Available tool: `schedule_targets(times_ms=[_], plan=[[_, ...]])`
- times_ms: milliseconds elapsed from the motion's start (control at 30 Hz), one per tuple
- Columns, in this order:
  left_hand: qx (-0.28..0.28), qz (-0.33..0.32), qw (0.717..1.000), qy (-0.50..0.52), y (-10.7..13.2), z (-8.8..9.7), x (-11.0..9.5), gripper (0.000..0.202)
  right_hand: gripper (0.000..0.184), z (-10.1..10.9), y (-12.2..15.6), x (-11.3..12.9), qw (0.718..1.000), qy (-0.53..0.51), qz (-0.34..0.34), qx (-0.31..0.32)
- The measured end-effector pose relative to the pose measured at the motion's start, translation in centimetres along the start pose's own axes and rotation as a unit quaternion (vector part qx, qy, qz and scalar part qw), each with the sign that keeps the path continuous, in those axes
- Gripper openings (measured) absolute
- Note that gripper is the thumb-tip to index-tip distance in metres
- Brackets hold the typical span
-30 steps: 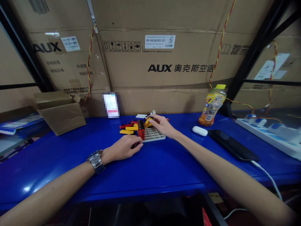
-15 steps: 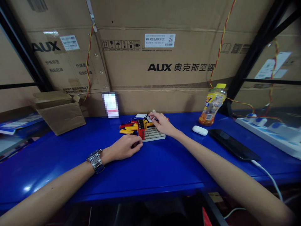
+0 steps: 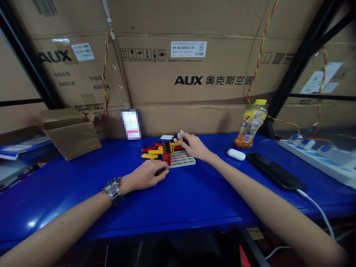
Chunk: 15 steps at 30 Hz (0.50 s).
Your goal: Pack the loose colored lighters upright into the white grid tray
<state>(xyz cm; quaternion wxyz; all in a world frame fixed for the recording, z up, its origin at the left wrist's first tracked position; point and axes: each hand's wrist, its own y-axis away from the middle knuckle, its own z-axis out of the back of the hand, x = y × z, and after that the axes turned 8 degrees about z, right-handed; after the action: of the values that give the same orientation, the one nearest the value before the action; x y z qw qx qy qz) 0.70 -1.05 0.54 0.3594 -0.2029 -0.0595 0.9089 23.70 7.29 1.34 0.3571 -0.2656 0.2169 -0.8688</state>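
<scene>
A pale gridded tray (image 3: 183,160) lies on the blue table, with a row of upright red pieces with black tops (image 3: 166,152) along its left side. Yellow pieces stand just behind that row. At the tray's front left corner, my left hand (image 3: 148,173) is closed, its curled fingers against the corner and the end red piece. Over the tray's back right part, my right hand (image 3: 196,147) pinches a slim yellow piece (image 3: 178,142); its far end is hard to make out. Loose yellow pieces (image 3: 150,156), red ones (image 3: 148,150) and white ones (image 3: 167,137) lie behind and left of the tray.
A lit phone (image 3: 131,124) leans against the big carton (image 3: 155,89). An open cardboard box (image 3: 73,137) stands on the left. To the right are a drink bottle (image 3: 249,126), a white earphone case (image 3: 236,154), a black phone on a cable (image 3: 275,170) and a power strip (image 3: 319,159).
My right hand has shifted slightly to the right, and a yellow piece now shows at its fingertips where a white one showed before. My left hand stays in place.
</scene>
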Motion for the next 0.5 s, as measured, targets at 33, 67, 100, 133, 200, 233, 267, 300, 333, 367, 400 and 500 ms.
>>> schedule_targets(times_ms=[33, 67, 100, 133, 200, 233, 267, 300, 333, 367, 400, 500], plan=[[0.0, 0.0, 1.0, 0.0, 0.0, 0.0, 0.0, 0.018, 0.016, 0.3, -0.1, 0.1, 0.999, -0.022, -0.002, -0.027], [0.0, 0.0, 1.0, 0.0, 0.0, 0.0, 0.0, 0.018, 0.015, 0.7, -0.1, 0.2, 0.998, -0.039, -0.004, -0.054], [0.0, 0.001, 1.0, 0.001, 0.0, 0.0, 0.0, 0.018, 0.014, 1.1, -0.2, 0.3, 0.996, -0.051, -0.008, -0.078], [0.002, 0.001, 1.0, 0.001, 0.0, 0.0, 0.0, 0.017, 0.013, 1.5, -0.2, 0.4, 0.993, -0.058, -0.011, -0.098], [0.004, 0.002, 1.0, 0.003, 0.0, 0.0, 0.0, 0.017, 0.014, 2.0, 0.0, 0.6, 0.99, -0.066, -0.012, -0.12], [0.004, 0.003, 1.0, 0.003, 0.0, 0.0, 0.0, 0.018, 0.015, 2.2, 0.1, 0.7, 0.991, -0.067, -0.011, -0.119], [0.004, 0.004, 1.0, 0.002, 0.0, 0.0, 0.0, 0.018, 0.017, 2.3, 0.2, 0.7, 0.992, -0.067, -0.007, -0.111], [0.004, 0.004, 1.0, 0.002, 0.0, 0.0, 0.0, 0.018, 0.019, 2.2, 0.3, 0.8, 0.993, -0.066, -0.001, -0.097], [0.004, 0.005, 1.0, 0.001, 0.0, 0.0, 0.0, 0.018, 0.022, 2.1, 0.4, 0.9, 0.995, -0.066, 0.005, -0.08], [0.003, 0.005, 1.0, 0.0, 0.0, 0.1, 0.0, 0.018, 0.026, 1.9, 0.5, 0.9, 0.996, -0.067, 0.01, -0.064], [0.003, 0.005, 1.0, -0.001, 0.0, 0.1, -0.1, 0.018, 0.03, 1.7, 0.5, 0.9, 0.996, -0.069, 0.012, -0.05], [0.003, 0.003, 1.0, -0.002, 0.0, 0.1, -0.1, 0.019, 0.027, 0.9, 0.7, 0.8, 0.998, -0.062, 0.0, -0.014]])
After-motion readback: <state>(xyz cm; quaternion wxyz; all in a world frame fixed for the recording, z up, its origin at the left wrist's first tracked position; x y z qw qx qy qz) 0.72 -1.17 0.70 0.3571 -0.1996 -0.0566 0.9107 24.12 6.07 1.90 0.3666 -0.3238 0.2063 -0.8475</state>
